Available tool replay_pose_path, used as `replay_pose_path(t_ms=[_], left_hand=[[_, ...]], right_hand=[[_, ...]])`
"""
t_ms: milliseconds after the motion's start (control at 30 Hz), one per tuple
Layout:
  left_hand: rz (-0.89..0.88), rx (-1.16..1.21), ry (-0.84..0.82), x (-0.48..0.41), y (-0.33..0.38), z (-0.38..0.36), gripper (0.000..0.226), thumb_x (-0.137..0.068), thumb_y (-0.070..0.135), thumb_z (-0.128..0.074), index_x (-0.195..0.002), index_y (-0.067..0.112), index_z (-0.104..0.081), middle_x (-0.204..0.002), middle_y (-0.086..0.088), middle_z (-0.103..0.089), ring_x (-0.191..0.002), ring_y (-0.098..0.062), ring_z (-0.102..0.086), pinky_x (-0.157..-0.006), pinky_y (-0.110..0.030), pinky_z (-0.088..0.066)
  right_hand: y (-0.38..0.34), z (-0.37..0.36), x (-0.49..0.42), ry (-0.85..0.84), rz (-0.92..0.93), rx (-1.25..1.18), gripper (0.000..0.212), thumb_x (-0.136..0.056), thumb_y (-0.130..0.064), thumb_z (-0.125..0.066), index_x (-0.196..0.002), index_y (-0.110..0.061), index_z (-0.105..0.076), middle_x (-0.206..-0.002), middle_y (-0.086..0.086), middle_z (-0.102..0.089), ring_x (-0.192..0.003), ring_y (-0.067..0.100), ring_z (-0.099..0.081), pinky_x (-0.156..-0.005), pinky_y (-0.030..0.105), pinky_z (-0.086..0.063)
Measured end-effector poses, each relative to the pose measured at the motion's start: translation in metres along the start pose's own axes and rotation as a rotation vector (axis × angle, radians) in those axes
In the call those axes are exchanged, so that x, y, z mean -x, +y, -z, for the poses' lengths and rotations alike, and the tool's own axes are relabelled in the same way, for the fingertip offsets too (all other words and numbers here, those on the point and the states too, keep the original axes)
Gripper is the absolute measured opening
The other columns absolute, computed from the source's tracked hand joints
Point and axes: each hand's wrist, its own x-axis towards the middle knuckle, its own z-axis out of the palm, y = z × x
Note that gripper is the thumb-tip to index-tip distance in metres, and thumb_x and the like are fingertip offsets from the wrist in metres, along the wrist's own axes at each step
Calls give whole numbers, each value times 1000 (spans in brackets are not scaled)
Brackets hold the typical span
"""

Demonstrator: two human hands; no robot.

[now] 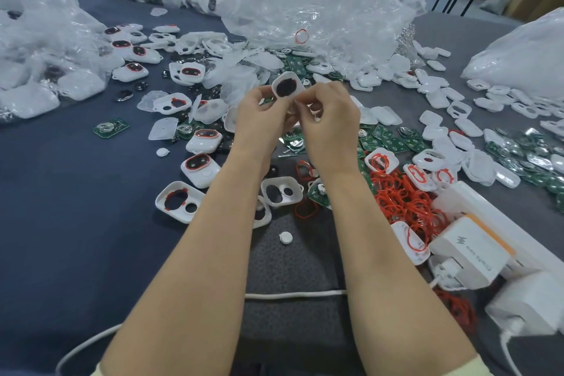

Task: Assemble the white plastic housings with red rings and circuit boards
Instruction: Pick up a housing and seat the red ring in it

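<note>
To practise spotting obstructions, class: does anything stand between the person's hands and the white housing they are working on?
Nothing visible does. The left hand and the right hand both pinch the white housing, holding it up above the table.

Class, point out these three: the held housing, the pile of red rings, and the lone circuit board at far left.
Held housing [287, 87]: head view, its dark oval centre.
Red rings [403, 201]: head view, middle of the pile.
Circuit board [111, 128]: head view, its middle.

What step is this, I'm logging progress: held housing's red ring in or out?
Out, seemingly: housing shows a dark oval, no red rim; blurred.
</note>
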Motion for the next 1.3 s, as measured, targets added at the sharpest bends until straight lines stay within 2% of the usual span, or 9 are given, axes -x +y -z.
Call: replay_pose_path(t_ms=[233,367,433,533,667,800,900,1033,1300], left_hand=[[-10,10,25,0,-2,3,14,-89,4,-64,-95,15,-59,-80,-7,-69,-65,-11,-65,-67,-19,-54],[-23,27,24,0,-4,4,18,-89,-1,-62,-93,15,-58,-79,-8,-67,-63,-10,-66,-67,-20,-55],[-25,7,23,-1,-5,4,22,-88,-6,-59,-94,16,-58,-79,-8,-69,-68,-15,-68,-69,-22,-56],[-13,-13,0,-2,-6,3,21,-88,-6,-60,-95,14,-58,-79,-5,-69,-73,-16,-69,-72,-24,-57],[-35,-55,-34,-1,-6,2,16,-90,-2,-61,-95,13,-60,-83,-4,-70,-78,-15,-70,-75,-24,-58],[-74,-129,-26,1,-5,2,15,-90,0,-61,-92,15,-59,-87,-6,-69,-79,-14,-69,-74,-23,-58],[-105,-178,-9,2,-5,0,16,-90,1,-61,-89,17,-59,-89,-8,-68,-78,-14,-68,-70,-20,-57],[-137,-234,-8,3,-6,0,17,-90,2,-62,-89,18,-58,-90,-8,-66,-82,-16,-67,-70,-20,-58],[-94,-187,-37,2,-7,1,15,-90,3,-62,-91,19,-61,-89,-4,-71,-80,-10,-71,-74,-22,-57]], right_hand=[[3,-1,1,-55,-30,-8,12,-90,-11,-63,-95,-5,-72,-100,3,-48,-97,19,-52,-81,21,-42],[3,-1,2,-49,-93,-93,7,-89,-12,-64,-92,-11,-70,-101,3,-50,-80,9,-51,-71,4,-38],[4,-2,1,-52,-156,-156,3,-89,-12,-64,-89,-15,-65,-101,4,-56,-74,6,-53,-70,7,-42],[5,-2,-1,-76,-256,-270,7,-88,-10,-64,-89,-13,-58,-91,1,-61,-77,16,-61,-72,25,-51],[7,1,-4,-77,-356,-398,18,-85,-12,-67,-92,-18,-51,-83,-4,-58,-70,6,-57,-63,16,-47],[10,2,-7,-126,-445,-481,15,-86,-11,-66,-94,-20,-57,-92,3,-66,-81,13,-62,-68,22,-49],[11,3,-8,-151,-484,-534,12,-86,-8,-66,-89,-18,-60,-83,1,-66,-71,7,-61,-59,16,-45],[13,4,-11,-166,-576,-660,10,-88,-8,-64,-85,-17,-61,-74,-3,-63,-62,3,-58,-55,16,-44],[15,-1,-11,-121,-544,-584,10,-90,-9,-62,-86,-18,-59,-79,-2,-61,-68,6,-56,-51,12,-42]])
